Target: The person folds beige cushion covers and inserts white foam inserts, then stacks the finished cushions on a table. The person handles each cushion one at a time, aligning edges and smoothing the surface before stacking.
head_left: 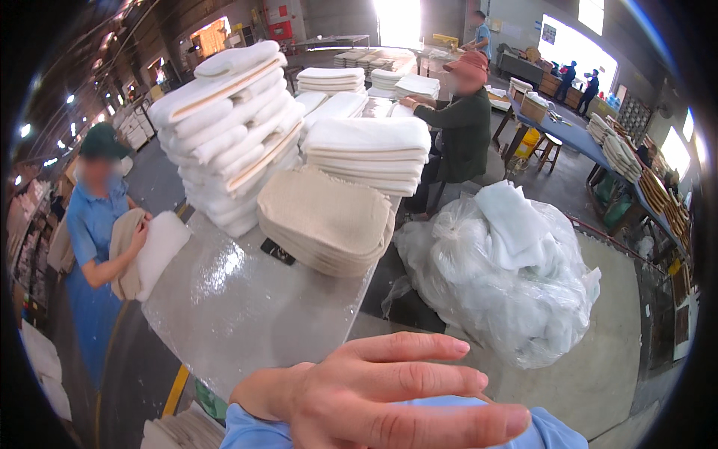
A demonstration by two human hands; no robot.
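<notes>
Fingers spread and nearly flat, the person's left hand (pixel 374 396) hangs right under the camera, pointing rightward, open and with nothing in it; a blue sleeve (pixel 247 434) shows beneath it. The right hand I cannot find at all, so whether it grips anything cannot be told. Far over on the left a co-worker in blue (pixel 93 224) hugs a beige cloth and a white one against the corner of the steel table (pixel 224 314). On that table, going right, stands a leaning tower of white towels (pixel 232 127), then a low beige stack (pixel 325 217) at the near right edge, with a squarer white pile (pixel 366 153) behind it. A seated person in green (pixel 460 127) works at the far end. Right of the table, on the floor, sits the clear plastic bag (pixel 508 299) stuffed with loose white cloths, just beyond the open fingertips and the nearest thing to them. To my eye this is a moment between grips: taking anything would call for a reach forward and down into the bag's open top, then closing on a single cloth. The bag's mouth is hard to make out under the crumpled film, the hand's palm is turned away, and the long table (pixel 621 153) at far right bends into the dark rim.
</notes>
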